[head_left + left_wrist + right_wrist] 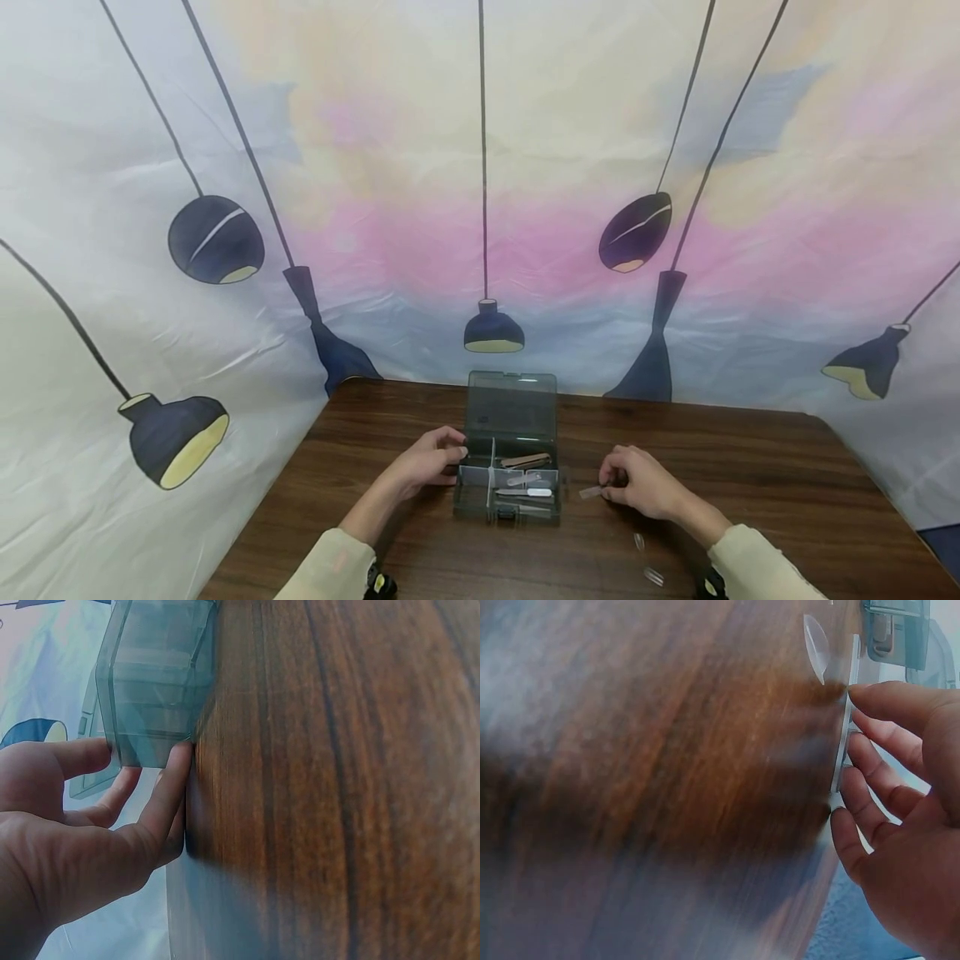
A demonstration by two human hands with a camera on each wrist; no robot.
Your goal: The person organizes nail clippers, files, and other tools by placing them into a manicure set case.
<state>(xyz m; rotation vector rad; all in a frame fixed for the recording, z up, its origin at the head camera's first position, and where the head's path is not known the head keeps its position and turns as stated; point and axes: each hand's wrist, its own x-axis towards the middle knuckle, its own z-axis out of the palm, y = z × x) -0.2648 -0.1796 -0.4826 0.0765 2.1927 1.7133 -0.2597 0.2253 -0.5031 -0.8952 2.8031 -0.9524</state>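
Observation:
A grey-green see-through plastic box (506, 504) with compartments stands on the table, its lid (512, 406) raised. My left hand (427, 457) holds the box by its left end; the left wrist view shows thumb and fingertips against the plastic box (154, 682). To the right of the box, my right hand (643, 483) pinches a thin, flat, clear strip (591, 492). Seen edge-on in the right wrist view, the strip (843, 750) runs along my fingertips, close to the tabletop. In the box lie a brown stick-like piece (525, 460) and a white-ended slim tool (538, 492).
Small clear curved pieces (653, 576) lie on the dark wooden table (420, 550), nearer me than my right hand. A pale cloth wall (405, 250) painted with hanging lamps stands behind the table's far edge.

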